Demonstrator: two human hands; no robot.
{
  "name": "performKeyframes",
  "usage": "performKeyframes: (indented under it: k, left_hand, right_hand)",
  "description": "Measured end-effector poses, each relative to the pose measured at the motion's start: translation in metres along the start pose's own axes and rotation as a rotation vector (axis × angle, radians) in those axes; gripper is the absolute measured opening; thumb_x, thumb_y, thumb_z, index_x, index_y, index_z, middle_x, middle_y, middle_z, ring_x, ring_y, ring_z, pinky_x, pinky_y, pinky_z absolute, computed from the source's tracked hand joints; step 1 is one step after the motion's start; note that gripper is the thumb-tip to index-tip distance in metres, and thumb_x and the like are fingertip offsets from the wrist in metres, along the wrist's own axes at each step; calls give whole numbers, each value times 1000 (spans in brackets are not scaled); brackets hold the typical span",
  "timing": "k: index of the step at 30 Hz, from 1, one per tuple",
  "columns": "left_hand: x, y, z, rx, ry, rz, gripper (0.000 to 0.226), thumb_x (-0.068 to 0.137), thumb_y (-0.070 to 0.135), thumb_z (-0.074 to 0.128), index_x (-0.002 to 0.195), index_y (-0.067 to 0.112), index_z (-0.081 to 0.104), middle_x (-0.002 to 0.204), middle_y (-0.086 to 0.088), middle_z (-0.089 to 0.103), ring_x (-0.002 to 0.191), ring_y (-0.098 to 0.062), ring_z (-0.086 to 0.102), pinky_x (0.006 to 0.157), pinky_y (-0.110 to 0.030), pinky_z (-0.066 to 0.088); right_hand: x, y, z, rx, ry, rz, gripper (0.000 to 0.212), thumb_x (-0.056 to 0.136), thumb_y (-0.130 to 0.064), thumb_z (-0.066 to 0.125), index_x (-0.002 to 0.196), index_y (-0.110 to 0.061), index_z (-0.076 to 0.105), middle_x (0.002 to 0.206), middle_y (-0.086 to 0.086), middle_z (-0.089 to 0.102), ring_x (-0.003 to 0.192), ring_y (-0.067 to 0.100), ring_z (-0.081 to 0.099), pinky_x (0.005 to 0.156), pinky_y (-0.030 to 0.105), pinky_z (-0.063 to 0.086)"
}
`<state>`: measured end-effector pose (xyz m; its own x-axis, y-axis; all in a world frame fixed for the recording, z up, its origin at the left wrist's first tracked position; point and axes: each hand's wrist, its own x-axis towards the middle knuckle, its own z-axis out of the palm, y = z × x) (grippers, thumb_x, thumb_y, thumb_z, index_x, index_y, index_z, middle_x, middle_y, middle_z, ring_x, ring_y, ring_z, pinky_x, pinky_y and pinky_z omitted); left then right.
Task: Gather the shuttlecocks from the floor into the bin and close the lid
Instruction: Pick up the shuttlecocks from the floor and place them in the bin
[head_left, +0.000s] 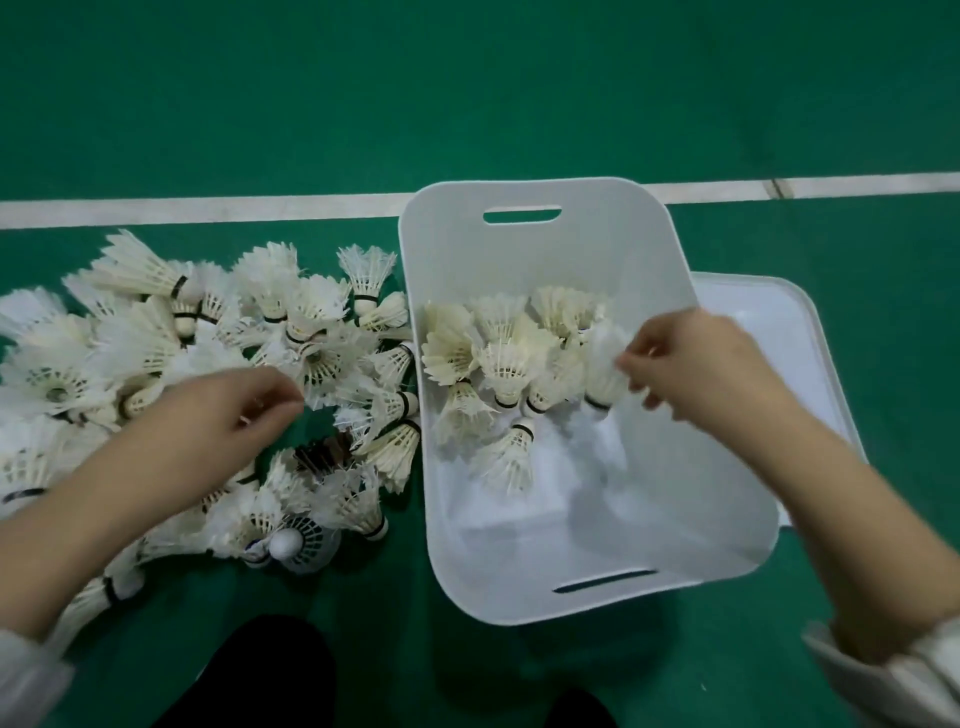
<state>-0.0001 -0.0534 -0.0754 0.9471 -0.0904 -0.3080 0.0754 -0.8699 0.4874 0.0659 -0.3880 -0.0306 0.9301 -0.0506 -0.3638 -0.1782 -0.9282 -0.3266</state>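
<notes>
A white plastic bin (545, 587) with handle slots stands open on the green floor. Several white feather shuttlecocks (498, 358) lie in its far half. My right hand (691, 364) hovers over the bin's right side, fingers pinched on a blurred white shuttlecock (602, 364). A large pile of shuttlecocks (145, 343) covers the floor left of the bin. My left hand (228, 415) reaches into that pile, fingertips closing on the feathers of one shuttlecock (322, 364). The white lid (779, 332) lies flat behind the bin's right side.
A white court line (208, 210) runs across the green floor behind the pile and bin. One shuttlecock with a white mesh plastic skirt (301, 543) lies at the pile's near edge. My dark-clothed knees (260, 675) fill the bottom of the view.
</notes>
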Motion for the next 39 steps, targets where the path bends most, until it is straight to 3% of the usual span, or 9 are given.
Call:
performKeyframes:
  k: [3, 6, 11, 16, 22, 29, 33, 36, 39]
  left_hand:
    - [-6, -9, 19, -1, -73, 14, 9, 87, 25, 58, 87, 34, 58, 82, 16, 63, 73, 2, 57, 63, -21, 46]
    - [-9, -11, 34, 1, -102, 24, 6, 87, 25, 58, 88, 31, 60, 82, 15, 61, 75, 1, 57, 65, -25, 46]
    - [-9, -13, 48, 19, -152, 53, 5, 88, 28, 57, 91, 29, 61, 84, 11, 61, 77, -4, 57, 68, -29, 47]
    - [-7, -15, 50, -21, -142, 80, 5, 87, 29, 57, 91, 30, 60, 85, 11, 60, 76, -5, 58, 70, -34, 50]
    - [-9, -15, 47, -4, -160, 74, 6, 88, 30, 55, 92, 30, 59, 86, 12, 59, 77, -3, 57, 71, -32, 49]
    - [-10, -24, 32, 46, -146, 33, 11, 91, 33, 50, 98, 31, 57, 93, 14, 57, 83, -4, 55, 76, -30, 48]
    - [-11, -40, 14, 31, -43, -22, 13, 92, 30, 50, 100, 27, 59, 91, 11, 59, 80, -7, 56, 71, -28, 47]
    - [-11, -58, 4, 7, 104, -100, 13, 91, 25, 53, 101, 21, 60, 92, 4, 59, 84, -14, 57, 69, -29, 42]
    - [-3, -78, -2, -34, 295, -185, 23, 90, 22, 55, 111, 15, 58, 104, -2, 56, 96, -20, 55, 77, -28, 40]
  right_hand:
    - [18, 19, 47, -82, -61, 94, 16, 82, -10, 52, 73, -3, 62, 72, 14, 70, 65, 29, 67, 59, 34, 55]
    - [33, 28, 70, -146, -17, 107, 19, 82, -1, 47, 63, -5, 49, 73, 16, 61, 76, 36, 65, 53, 29, 46]
    - [43, 31, 85, -207, 7, 65, 21, 90, -13, 42, 93, -4, 61, 90, 18, 64, 85, 33, 63, 68, 30, 46]
    - [42, 32, 82, -169, -38, 77, 25, 83, -1, 47, 106, -4, 57, 97, 17, 66, 83, 37, 64, 76, 36, 53]
    - [29, 23, 57, -261, 1, 31, 30, 87, -19, 50, 116, -18, 57, 103, 11, 68, 94, 32, 61, 75, 33, 45]
    - [-5, -74, 22, -93, 48, -336, 17, 90, -25, 49, 96, -20, 64, 92, 0, 70, 83, 22, 62, 74, 33, 49]
    - [-36, -147, 28, -67, -117, -685, 20, 94, -21, 43, 99, -19, 62, 94, -6, 64, 82, 12, 58, 72, 26, 49]
    - [-37, -182, 68, -242, -207, -810, 19, 92, -16, 45, 107, -14, 56, 105, 3, 59, 92, 21, 58, 72, 31, 49]
    - [-25, -199, 115, -566, -374, -677, 34, 90, -8, 47, 124, -8, 48, 127, 13, 47, 114, 31, 51, 82, 37, 44]
